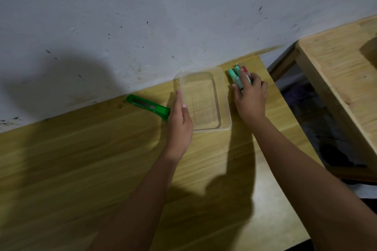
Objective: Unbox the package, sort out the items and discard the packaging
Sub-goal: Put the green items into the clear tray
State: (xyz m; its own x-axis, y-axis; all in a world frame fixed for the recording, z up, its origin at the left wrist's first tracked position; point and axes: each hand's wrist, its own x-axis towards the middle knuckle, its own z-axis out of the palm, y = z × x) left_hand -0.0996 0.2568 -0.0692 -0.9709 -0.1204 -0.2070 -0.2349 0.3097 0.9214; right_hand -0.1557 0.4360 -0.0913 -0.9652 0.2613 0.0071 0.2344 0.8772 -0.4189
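Observation:
A clear plastic container [221, 96] lies empty on the wooden table near the wall. My left hand [180, 120] rests flat against its left rim, fingers stretched out. Just right of the container lies a small bundle of teal tubes with a red piece [234, 75]. My right hand [250, 98] is closed over this bundle, and its fingers hide the bundle's lower part. A green utility knife [148, 107] lies on the table left of my left hand, its near end touching or just under the hand's edge.
The table [81, 159] ends at a grey-white wall [163, 16] behind the container. A second wooden table [336, 77] stands to the right across a dark gap with something black on the floor [336, 155].

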